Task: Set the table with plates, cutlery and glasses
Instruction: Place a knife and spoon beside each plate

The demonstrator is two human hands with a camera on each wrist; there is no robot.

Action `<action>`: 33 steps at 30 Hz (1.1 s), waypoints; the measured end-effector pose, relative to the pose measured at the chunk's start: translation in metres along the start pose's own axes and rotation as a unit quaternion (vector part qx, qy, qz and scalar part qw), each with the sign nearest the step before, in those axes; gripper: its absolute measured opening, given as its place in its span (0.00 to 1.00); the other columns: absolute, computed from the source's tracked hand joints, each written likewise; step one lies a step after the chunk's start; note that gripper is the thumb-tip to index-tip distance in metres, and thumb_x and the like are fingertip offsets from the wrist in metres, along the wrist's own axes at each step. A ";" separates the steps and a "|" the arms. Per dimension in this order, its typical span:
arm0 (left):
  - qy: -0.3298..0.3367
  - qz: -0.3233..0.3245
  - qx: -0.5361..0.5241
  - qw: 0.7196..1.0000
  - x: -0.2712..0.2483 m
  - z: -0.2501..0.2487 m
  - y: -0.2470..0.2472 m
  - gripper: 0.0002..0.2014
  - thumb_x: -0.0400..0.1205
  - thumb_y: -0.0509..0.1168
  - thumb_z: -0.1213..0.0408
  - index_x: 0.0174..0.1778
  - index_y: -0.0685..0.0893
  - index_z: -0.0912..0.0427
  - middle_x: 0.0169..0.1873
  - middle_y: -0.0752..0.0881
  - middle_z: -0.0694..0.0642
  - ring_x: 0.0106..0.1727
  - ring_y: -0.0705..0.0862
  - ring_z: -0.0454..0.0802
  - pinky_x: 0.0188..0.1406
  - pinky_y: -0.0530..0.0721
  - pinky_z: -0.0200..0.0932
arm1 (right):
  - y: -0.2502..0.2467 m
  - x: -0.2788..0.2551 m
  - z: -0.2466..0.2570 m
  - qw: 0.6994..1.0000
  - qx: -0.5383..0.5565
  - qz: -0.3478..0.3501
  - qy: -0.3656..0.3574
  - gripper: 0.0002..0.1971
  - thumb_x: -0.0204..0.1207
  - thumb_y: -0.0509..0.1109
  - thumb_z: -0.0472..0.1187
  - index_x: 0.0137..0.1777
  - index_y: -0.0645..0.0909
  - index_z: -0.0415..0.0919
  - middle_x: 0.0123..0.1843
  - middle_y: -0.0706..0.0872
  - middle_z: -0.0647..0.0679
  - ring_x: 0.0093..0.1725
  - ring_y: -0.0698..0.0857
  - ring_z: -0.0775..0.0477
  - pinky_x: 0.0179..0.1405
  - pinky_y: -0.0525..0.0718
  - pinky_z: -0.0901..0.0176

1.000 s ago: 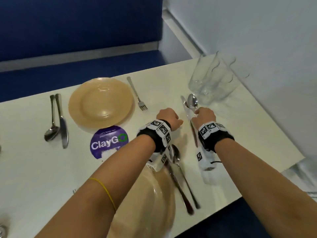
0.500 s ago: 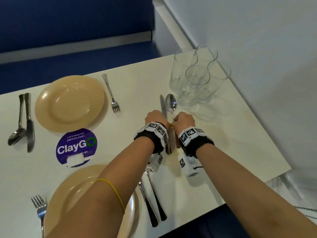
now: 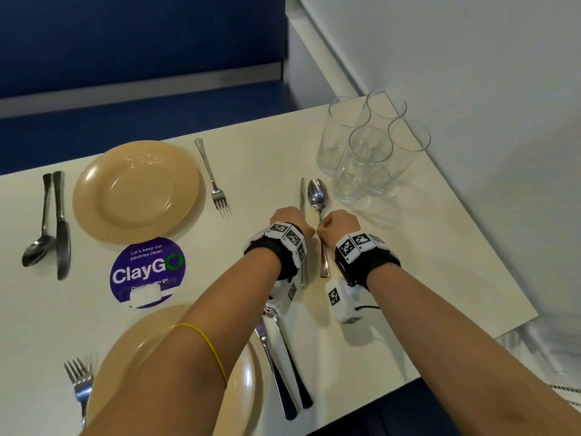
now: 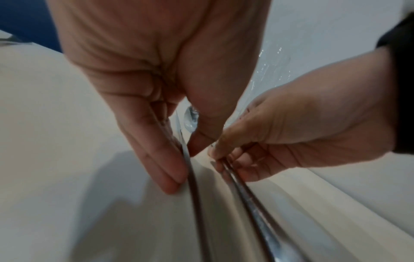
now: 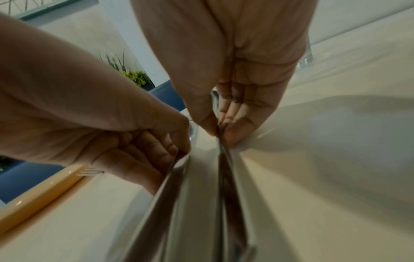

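Round ClayGo sticker (image 3: 147, 272), blue bench (image 3: 141, 105)

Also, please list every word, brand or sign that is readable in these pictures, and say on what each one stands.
"Let's keep our pantries clean." in small white letters on the round purple sticker on the table.
"ClayGo" in large letters on the same sticker, the last letter drawn as a green ring.
A lower line there is partly covered by a white patch; I read only "...as you go".
Wrist bands: black-and-white square codes, no words.

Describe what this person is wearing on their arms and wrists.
Both arms are bare, with no sleeves. Each wrist carries a black strap topped with white blocks printed with black square markers, plus a white camera box beneath; the right box trails a black cable. A thin yellow band circles the left forearm.
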State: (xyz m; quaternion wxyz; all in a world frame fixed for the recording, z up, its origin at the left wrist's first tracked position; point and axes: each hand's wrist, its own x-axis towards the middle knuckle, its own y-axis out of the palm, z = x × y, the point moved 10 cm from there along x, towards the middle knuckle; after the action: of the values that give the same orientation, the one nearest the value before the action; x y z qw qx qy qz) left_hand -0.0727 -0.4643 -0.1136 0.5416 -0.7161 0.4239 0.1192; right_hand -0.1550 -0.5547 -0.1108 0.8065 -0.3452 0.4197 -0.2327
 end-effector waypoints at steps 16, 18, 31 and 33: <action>0.035 -0.067 -0.281 0.957 -0.081 0.161 -0.131 0.16 0.86 0.51 0.72 0.64 0.76 0.78 0.61 0.82 0.72 0.60 0.84 0.67 0.57 0.85 0.53 | 0.058 -0.093 0.199 0.961 0.255 -0.017 -0.106 0.05 0.75 0.67 0.30 0.40 0.79 0.39 0.40 0.86 0.41 0.35 0.87 0.46 0.39 0.91 0.57; 0.039 -0.100 -0.299 0.948 -0.093 0.210 -0.154 0.16 0.87 0.49 0.70 0.63 0.76 0.74 0.51 0.85 0.68 0.47 0.87 0.64 0.42 0.88 0.46 | 0.087 -0.115 0.240 0.957 0.259 -0.002 -0.130 0.11 0.75 0.66 0.28 0.33 0.76 0.41 0.34 0.85 0.43 0.36 0.87 0.44 0.43 0.91 0.53; 0.034 -0.162 -0.024 0.986 -0.164 0.453 -0.230 0.17 0.89 0.48 0.61 0.63 0.78 0.65 0.61 0.83 0.62 0.62 0.80 0.64 0.58 0.77 0.52 | 0.240 -0.233 0.401 0.962 0.116 -0.030 -0.244 0.05 0.76 0.72 0.39 0.42 0.83 0.37 0.36 0.86 0.45 0.37 0.86 0.45 0.49 0.88 0.52; 0.028 -0.170 -0.020 0.985 -0.170 0.475 -0.234 0.17 0.89 0.48 0.63 0.63 0.80 0.63 0.63 0.83 0.61 0.64 0.79 0.63 0.61 0.77 0.53 | 0.252 -0.245 0.428 0.947 0.015 -0.037 -0.317 0.07 0.77 0.69 0.36 0.50 0.87 0.37 0.47 0.88 0.42 0.46 0.87 0.42 0.56 0.84 0.51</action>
State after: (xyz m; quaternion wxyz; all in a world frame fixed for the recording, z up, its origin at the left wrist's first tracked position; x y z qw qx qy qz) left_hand 0.1325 0.0461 -0.0309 0.5275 -0.7913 0.3089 0.0137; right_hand 0.0925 -0.0725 0.0013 0.8940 -0.4041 0.1255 -0.1474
